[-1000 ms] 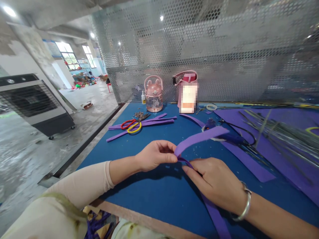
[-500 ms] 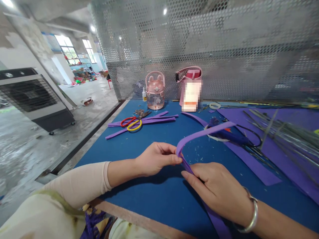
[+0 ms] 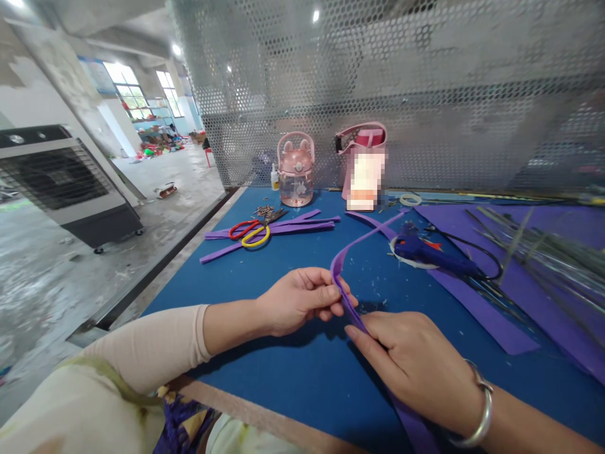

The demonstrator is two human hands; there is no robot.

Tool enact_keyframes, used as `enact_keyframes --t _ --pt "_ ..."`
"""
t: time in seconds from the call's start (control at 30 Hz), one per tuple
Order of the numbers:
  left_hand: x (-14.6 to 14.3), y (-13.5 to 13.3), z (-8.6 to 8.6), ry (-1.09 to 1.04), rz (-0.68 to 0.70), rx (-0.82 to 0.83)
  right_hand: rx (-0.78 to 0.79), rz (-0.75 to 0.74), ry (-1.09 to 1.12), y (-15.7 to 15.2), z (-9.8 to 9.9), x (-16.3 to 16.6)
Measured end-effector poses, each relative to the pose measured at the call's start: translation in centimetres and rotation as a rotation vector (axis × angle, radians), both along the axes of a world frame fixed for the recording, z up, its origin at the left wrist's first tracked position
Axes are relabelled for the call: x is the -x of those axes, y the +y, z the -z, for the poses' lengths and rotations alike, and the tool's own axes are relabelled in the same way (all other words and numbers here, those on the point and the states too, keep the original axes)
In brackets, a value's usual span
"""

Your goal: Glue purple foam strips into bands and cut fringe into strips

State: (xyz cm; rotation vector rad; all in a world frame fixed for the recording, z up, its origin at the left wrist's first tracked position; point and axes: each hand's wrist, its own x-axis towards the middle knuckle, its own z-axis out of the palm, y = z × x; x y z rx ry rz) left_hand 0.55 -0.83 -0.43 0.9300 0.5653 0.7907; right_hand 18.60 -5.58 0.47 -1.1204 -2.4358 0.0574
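A long purple strip (image 3: pixel 347 251), felt or foam by its look, runs between my hands above the blue tabletop. My left hand (image 3: pixel 307 299) pinches it between thumb and fingers, and its far end bends up and away toward the back right. Just below, my right hand (image 3: pixel 416 362) grips the same strip, its lower part trailing under the palm toward the table's near edge. The strip appears folded lengthwise between the two hands. Beyond my left hand lie scissors (image 3: pixel 255 233) with one red and one yellow handle, resting on several purple strips (image 3: pixel 307 226).
A blue glue gun (image 3: pixel 430 252) rests on a white ring at the right, beside large purple sheets (image 3: pixel 529 302) and clear-wrapped thin stems (image 3: pixel 553 252). At the back stand a pink bottle (image 3: pixel 296 176), a pink tumbler (image 3: pixel 373 135) with a blurred lit phone, and a perforated metal panel (image 3: pixel 265 82).
The strip's far end has swung lower and turned edge-on. My left fingers have shifted along the strip and now show beyond it. My right hand stays nearly in place.
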Motion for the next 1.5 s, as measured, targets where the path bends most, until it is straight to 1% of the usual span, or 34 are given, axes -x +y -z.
enact_keyframes --t 0.1,0.3,0.37,0.5,0.63,0.7,0.87,1.0,1.1,1.2,1.3,1.43,1.5 --pt "0.1 0.0 -0.3 0.021 -0.024 -0.059 -0.053 0.018 -0.025 -0.1 0.2 0.0" --pt "0.2 0.0 -0.7 0.075 -0.213 -0.18 -0.128 0.016 -0.065 -0.1 0.4 -0.1" --pt "0.3 0.1 -0.6 0.087 -0.237 -0.204 -0.135 0.016 -0.07 0.0 0.4 -0.1" --pt "0.5 0.4 -0.2 0.048 -0.189 -0.223 -0.129 0.016 -0.069 0.1 0.3 -0.1" --pt "0.5 0.4 -0.3 0.0 -0.171 -0.124 -0.148 0.026 -0.046 0.2 0.1 -0.1" --pt "0.4 0.3 -0.5 -0.001 -0.167 -0.083 -0.145 0.026 -0.043 0.2 0.0 -0.1" --pt "0.3 -0.1 -1.2 -0.024 -0.106 0.004 -0.127 0.008 -0.029 0.1 0.3 0.0" --pt "0.4 0.1 -1.5 0.0 -0.13 -0.032 -0.086 -0.002 -0.029 0.3 0.6 -0.1" --pt "0.4 0.2 -1.4 0.032 -0.171 -0.059 -0.034 -0.002 -0.003 0.4 0.4 0.0" --pt "0.0 -0.1 -0.9 0.033 -0.136 -0.03 -0.005 0.037 0.09 0.5 0.0 0.3" --pt "-0.4 -0.6 -0.5 0.015 -0.076 0.0 -0.018 -0.005 0.162 0.4 -0.2 0.5" --pt "-0.6 -0.9 -0.5 -0.015 -0.085 -0.006 -0.102 -0.041 0.164 0.5 -0.1 0.4" --pt "-0.5 -0.8 -0.6 -0.024 -0.078 -0.017 -0.073 -0.037 0.154 0.6 -0.2 0.3"
